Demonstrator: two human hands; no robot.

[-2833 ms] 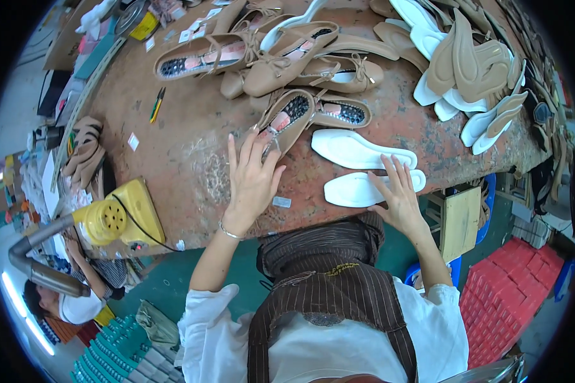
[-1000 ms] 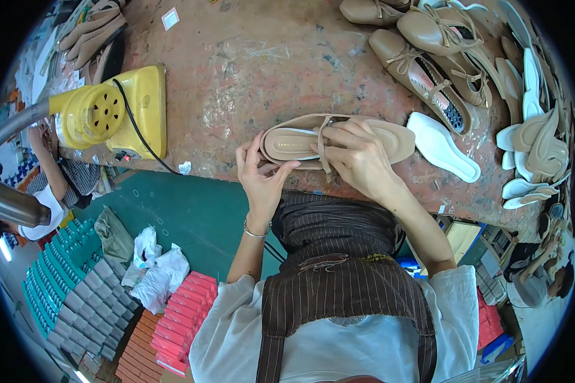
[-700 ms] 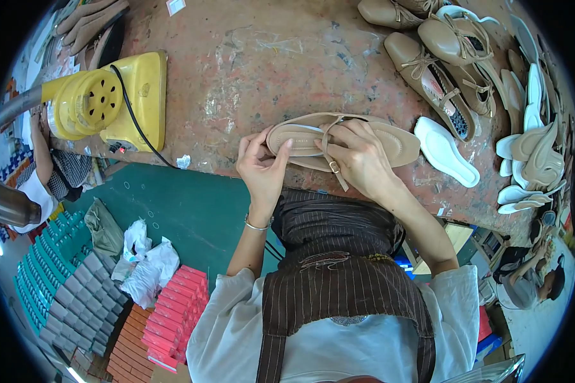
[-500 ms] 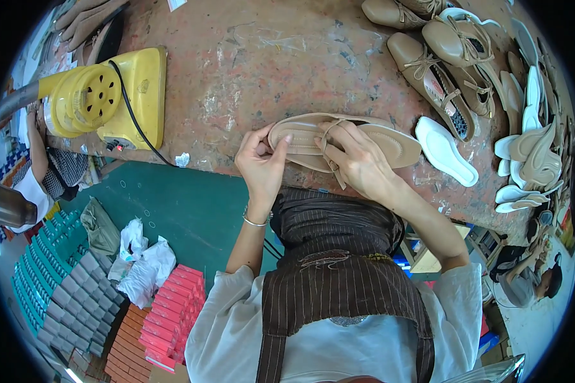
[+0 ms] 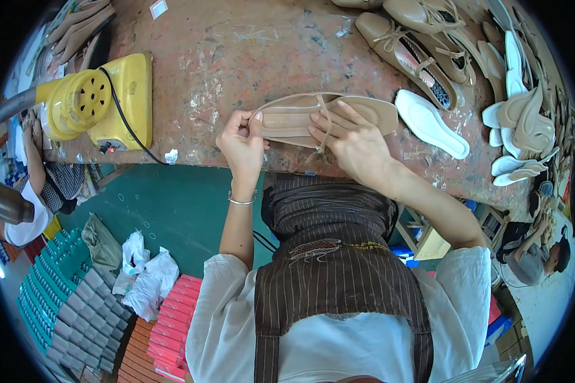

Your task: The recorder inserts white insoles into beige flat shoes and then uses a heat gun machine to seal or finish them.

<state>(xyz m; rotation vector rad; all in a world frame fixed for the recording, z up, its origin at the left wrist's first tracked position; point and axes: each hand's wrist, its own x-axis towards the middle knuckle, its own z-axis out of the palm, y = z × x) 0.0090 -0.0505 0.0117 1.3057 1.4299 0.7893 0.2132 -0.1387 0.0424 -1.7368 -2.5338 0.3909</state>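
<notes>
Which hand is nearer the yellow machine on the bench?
Left. The left hand pinches the sandal's end, closer to the yellow machine; the right hand presses the sandal's middle, farther away.

Quick count: one tan sandal point(image 5: 338, 118) held over the counter point(image 5: 249, 57), one white insole point(image 5: 431, 123) lying flat, one yellow machine point(image 5: 99, 99), one scrap of white paper point(image 5: 172, 156). Tan shoes point(image 5: 409, 54) at top right, maybe three; can't tell exactly.

- A yellow machine point(image 5: 99, 96) sits on the workbench point(image 5: 236, 57), at its left end.
- A white insole point(image 5: 431, 123) lies toward the right.
- Tan shoes point(image 5: 421, 48) crowd the far right.
</notes>
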